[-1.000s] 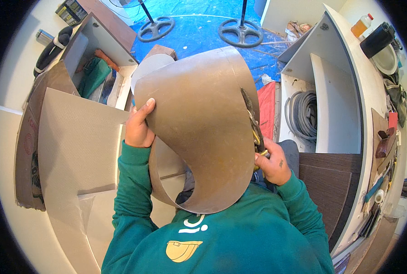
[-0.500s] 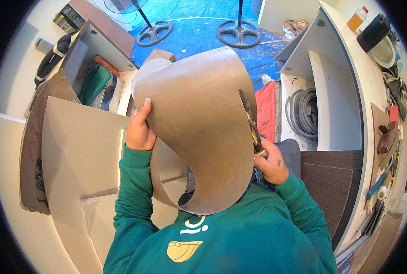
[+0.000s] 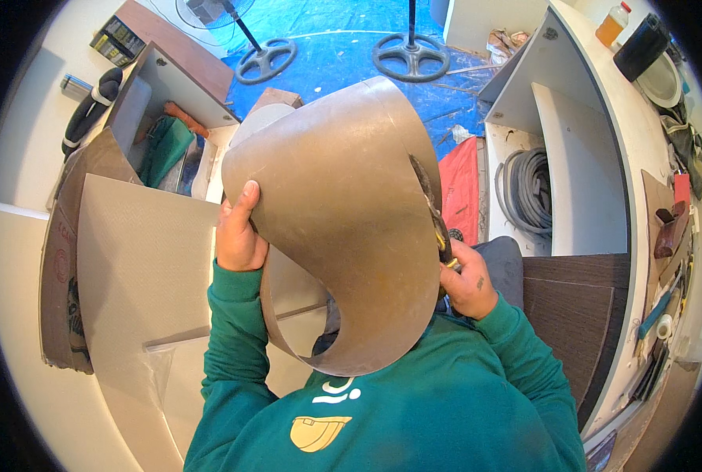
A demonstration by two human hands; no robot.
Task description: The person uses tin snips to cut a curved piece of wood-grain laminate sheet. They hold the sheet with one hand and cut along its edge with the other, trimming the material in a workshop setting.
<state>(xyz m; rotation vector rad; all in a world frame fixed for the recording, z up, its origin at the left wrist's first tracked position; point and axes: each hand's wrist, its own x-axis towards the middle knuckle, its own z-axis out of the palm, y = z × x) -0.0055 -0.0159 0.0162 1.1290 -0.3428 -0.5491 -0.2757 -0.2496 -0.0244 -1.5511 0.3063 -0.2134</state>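
A brown, flexible sheet [image 3: 335,197], curled into a broad loop, is held up in front of the wearer's green sweatshirt [image 3: 422,401], its lower curve overlapping the chest in this view. The left hand [image 3: 242,234] grips its left edge, the thumb lying flat on the outer face and the other fingers tucked behind, so the sheet is pinched between them. The right hand [image 3: 471,283] wraps the yellow-and-black handles of a pair of snips [image 3: 428,193], whose dark blades point up and away along the sheet's right side; those fingers are curled, but the sheet partly hides them, and I cannot tell whether the blades are closed on it. To the left lies a large pale panel [image 3: 150,259]. On the right, a grey coil of hose or cable [image 3: 526,193] sits inside an open white cabinet [image 3: 583,181], near a red sheet [image 3: 459,193]. Beyond, two wheel-shaped stand bases [image 3: 411,57] rest on blue tarpaulin [image 3: 331,63].
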